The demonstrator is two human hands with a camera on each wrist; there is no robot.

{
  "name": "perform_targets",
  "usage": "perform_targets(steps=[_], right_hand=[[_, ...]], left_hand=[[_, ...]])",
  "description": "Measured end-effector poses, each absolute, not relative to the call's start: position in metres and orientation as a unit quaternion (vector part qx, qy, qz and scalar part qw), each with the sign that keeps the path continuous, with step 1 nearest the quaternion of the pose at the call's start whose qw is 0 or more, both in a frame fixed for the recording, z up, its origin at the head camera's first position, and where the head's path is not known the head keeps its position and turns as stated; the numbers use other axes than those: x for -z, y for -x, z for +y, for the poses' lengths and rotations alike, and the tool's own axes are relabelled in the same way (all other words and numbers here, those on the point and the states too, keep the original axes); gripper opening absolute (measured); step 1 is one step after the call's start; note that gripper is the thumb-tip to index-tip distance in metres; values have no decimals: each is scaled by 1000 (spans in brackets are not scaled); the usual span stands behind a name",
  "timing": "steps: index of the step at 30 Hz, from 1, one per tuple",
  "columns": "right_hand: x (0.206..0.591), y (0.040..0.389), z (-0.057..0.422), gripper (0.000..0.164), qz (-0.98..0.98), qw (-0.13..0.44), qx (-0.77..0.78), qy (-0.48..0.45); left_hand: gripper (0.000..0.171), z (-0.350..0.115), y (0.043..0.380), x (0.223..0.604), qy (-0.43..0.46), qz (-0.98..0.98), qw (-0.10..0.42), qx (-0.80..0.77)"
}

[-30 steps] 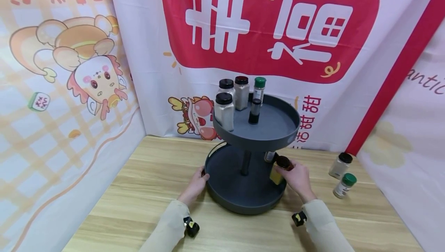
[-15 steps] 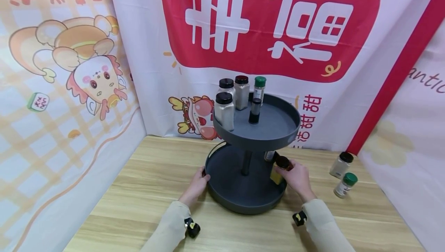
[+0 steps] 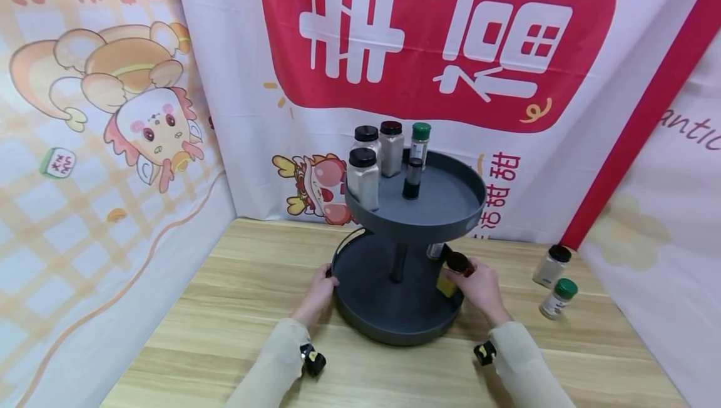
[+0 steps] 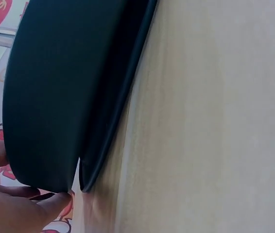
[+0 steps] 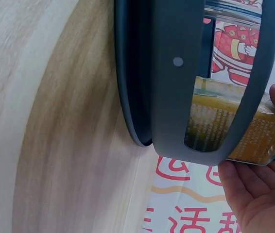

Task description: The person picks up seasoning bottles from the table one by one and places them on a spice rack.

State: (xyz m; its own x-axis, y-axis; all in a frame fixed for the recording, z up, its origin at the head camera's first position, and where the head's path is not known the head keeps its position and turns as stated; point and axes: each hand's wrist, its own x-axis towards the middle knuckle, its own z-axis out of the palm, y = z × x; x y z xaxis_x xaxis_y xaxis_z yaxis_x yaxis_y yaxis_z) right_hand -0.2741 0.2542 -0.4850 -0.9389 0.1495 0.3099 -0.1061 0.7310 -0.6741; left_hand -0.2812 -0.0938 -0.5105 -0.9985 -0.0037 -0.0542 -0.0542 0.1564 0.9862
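A dark grey two-tier round spice rack stands on the wooden table. My left hand grips the rim of its lower tier at the left; in the left wrist view the thumb and fingers lie on either side of that dark wall. At the lower tier's right side, my right hand holds a glass jar of yellow spice with a dark cap. The right wrist view has the labelled yellow jar behind the cut-out in the tier's wall, between thumb and fingers.
White-filled shaker jars, a green-capped shaker and a small dark bottle stand on the upper tier. Another small bottle is partly hidden below. A black-capped jar and a green-capped shaker stand at right.
Both hands and the rack stay almost where they were. The head view shifts very slightly; the yellow spice jar remains in my right hand at the lower tier.
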Motion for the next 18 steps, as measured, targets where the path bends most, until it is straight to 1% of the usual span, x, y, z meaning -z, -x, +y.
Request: perform_targets(steps=[2, 6, 10, 18], right_hand=[[485, 273, 254, 40, -913, 173, -368, 10], [484, 272, 255, 39, -913, 169, -372, 9], [484, 273, 256, 42, -912, 159, -378, 10], [483, 272, 259, 52, -904, 140, -405, 5]], left_hand=[[58, -93, 284, 510, 24, 756, 8, -655], [53, -93, 293, 510, 26, 744, 0, -668], [46, -93, 303, 511, 16, 738, -3, -674], [39, -96, 316, 516, 8, 746, -10, -665]])
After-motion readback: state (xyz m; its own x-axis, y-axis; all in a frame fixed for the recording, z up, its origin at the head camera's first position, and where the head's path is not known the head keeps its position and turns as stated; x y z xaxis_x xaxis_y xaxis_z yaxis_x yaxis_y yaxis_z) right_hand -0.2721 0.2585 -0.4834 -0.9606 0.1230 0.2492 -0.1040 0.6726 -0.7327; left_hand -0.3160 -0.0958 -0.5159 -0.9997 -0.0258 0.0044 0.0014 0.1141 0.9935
